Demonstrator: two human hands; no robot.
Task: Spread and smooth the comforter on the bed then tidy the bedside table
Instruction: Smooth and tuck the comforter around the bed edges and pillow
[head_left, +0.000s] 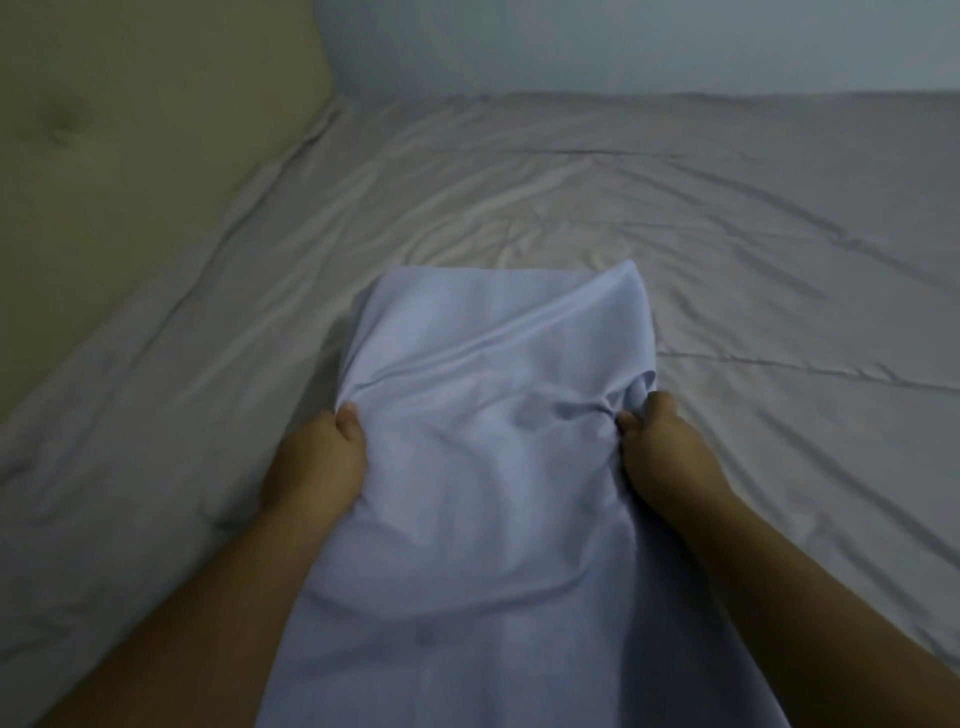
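Observation:
A pale blue pillow (488, 467) in a smooth case fills the lower middle of the head view, held lengthwise above the bed. My left hand (317, 457) grips its left edge and my right hand (660, 441) bunches the fabric on its right edge. Under it the grey comforter (675, 218) lies spread over the bed, with wrinkles fanning out from the middle and stitched seams across it. The bedside table is out of view.
A padded beige headboard (130, 156) stands along the left side. A pale wall (623, 41) runs behind the bed's far edge. The comforter reaches up to both.

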